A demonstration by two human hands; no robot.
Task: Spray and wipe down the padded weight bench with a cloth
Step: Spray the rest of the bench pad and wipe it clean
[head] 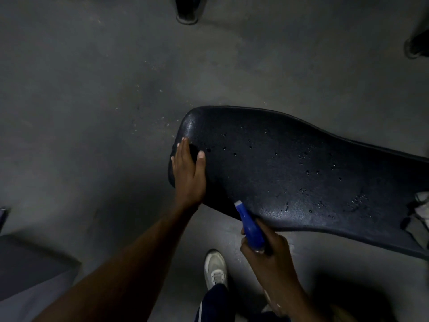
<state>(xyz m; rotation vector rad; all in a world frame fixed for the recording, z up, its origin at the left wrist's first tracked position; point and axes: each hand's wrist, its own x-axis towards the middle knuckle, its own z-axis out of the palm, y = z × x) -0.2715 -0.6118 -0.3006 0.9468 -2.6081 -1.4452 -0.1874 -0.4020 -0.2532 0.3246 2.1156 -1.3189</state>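
Gripping the blue spray bottle, the right hand holds its nozzle just off the near edge of the black padded bench, while the left hand lies flat with fingers straight on the bench's rounded end — steadying, not grasping. Droplets already bead across the pad, thickest toward the bench's right side, where a pale cloth sits at its far right edge. To do it well, mist the drier patch near the rounded end, keep the nozzle angled onto the pad — not the floor — then take the cloth.

Bench pad: grained glossy vinyl, wet.
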